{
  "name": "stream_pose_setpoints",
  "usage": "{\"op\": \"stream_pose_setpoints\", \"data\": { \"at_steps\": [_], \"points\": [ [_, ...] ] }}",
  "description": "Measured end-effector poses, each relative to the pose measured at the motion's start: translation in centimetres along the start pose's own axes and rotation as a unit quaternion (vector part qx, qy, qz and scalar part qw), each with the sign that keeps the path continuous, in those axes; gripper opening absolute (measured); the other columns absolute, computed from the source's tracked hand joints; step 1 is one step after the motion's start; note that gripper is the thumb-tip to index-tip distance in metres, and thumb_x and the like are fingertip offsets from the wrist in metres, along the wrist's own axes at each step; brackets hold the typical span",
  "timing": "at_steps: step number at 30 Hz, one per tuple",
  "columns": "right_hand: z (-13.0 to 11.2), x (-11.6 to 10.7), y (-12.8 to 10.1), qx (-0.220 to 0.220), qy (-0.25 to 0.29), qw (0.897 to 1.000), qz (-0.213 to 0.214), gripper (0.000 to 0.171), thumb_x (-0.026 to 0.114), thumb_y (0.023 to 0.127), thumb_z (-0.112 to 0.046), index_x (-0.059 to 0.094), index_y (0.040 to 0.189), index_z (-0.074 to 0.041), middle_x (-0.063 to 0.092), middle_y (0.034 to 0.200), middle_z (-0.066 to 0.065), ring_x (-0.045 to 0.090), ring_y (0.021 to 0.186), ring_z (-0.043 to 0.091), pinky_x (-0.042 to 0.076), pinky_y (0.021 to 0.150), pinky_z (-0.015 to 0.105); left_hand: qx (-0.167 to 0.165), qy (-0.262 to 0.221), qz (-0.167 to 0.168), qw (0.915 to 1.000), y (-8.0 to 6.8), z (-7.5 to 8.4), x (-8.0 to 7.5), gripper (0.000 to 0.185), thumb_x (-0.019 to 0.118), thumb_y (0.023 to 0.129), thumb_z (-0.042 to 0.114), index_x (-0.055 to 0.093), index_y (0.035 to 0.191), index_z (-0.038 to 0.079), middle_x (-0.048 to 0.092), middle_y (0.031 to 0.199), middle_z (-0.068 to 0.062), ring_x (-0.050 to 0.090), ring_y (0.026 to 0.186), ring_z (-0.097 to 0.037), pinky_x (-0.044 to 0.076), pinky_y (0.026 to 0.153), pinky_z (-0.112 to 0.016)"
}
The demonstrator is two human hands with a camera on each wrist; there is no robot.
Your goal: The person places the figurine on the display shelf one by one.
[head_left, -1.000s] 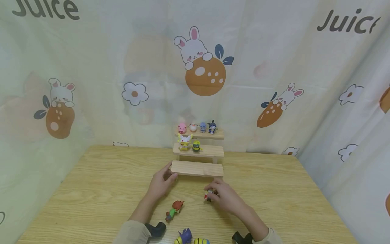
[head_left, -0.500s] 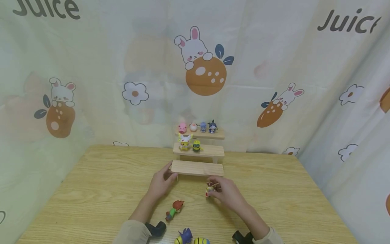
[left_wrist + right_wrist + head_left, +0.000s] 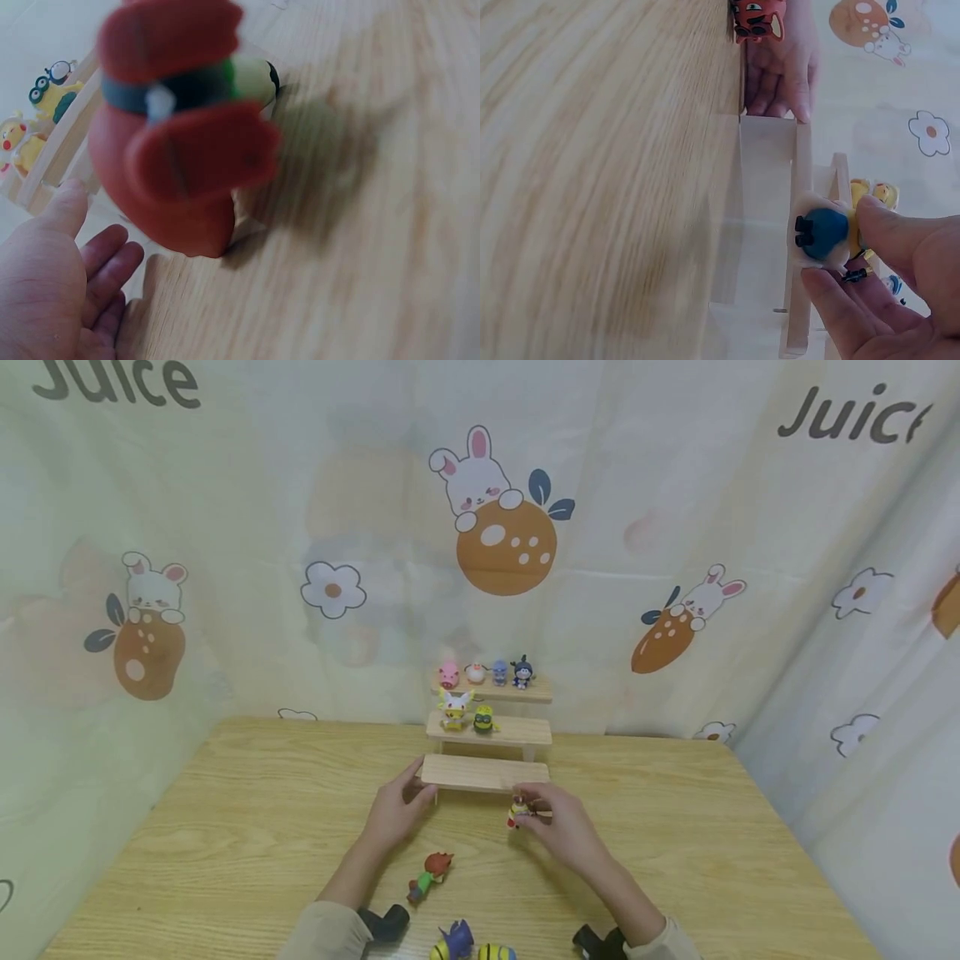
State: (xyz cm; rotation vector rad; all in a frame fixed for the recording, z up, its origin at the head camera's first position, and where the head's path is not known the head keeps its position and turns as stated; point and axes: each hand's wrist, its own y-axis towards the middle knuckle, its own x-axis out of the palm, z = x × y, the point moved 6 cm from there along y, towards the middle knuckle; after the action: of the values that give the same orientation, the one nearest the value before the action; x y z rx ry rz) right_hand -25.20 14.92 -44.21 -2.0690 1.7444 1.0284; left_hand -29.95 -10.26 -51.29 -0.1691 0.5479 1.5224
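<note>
Right wrist view alone shows the right hand (image 3: 900, 292) pinching a figurine (image 3: 823, 238) by its blue base; left hand (image 3: 397, 814), fingers relaxed, steadies the stepped shelf (image 3: 483, 773) on the wooden counter (image 3: 225, 827) before a printed curtain (image 3: 225, 568).

Small toy figure (image 3: 518, 811), red/yellow w/ blue underside and tiny black feet (image 3: 821, 235), pinched in right hand (image 3: 558, 827), lifted off desk, just at front edge of lowest step of wooden stair shelf (image 3: 483, 772). Left hand (image 3: 397, 810) touches that step's left end.

A wooden table (image 3: 225, 827) stands before a curtain (image 3: 637, 485) printed with rabbits and carrots.
</note>
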Motion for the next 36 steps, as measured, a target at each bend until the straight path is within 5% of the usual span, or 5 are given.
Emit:
{"op": "stream_pose_setpoints", "data": {
  "at_steps": [12,24,36],
  "points": [
    [0.6,-1.9,0.7,0.050,0.024,0.998,0.026,0.044,0.076,0.079,-0.013,0.064,0.121,-0.010,0.070,0.108,0.004,0.066,0.102,0.020,0.056,0.083,0.025,-0.004,-0.005,-0.009,0.9999,0.2,0.4,0.1,0.064,0.059,0.092,0.041,0.037,0.146,0.015,0.070,0.103,-0.001,0.064,0.098,-0.017,0.051,0.094,-0.040],
    [-0.7,-4.6,3.8,0.018,-0.010,0.999,0.043,0.041,0.071,0.085,-0.016,0.061,0.123,-0.004,0.069,0.112,0.012,0.065,0.104,0.027,0.056,0.085,0.034,0.007,-0.005,-0.003,1.0000,0.2,0.2,-0.1,0.063,0.060,0.092,0.039,0.038,0.146,0.016,0.070,0.101,0.000,0.065,0.096,-0.015,0.052,0.091,-0.039],
    [-1.5,-5.9,7.4,0.022,-0.051,0.997,0.056,0.043,0.070,0.087,-0.027,0.060,0.125,-0.011,0.070,0.110,0.011,0.067,0.102,0.028,0.057,0.082,0.042,-0.010,-0.004,-0.008,0.9999,0.1,0.0,0.0,0.063,0.060,0.092,0.037,0.037,0.146,0.014,0.070,0.103,-0.001,0.064,0.096,-0.014,0.051,0.092,-0.039]
  ]
}}
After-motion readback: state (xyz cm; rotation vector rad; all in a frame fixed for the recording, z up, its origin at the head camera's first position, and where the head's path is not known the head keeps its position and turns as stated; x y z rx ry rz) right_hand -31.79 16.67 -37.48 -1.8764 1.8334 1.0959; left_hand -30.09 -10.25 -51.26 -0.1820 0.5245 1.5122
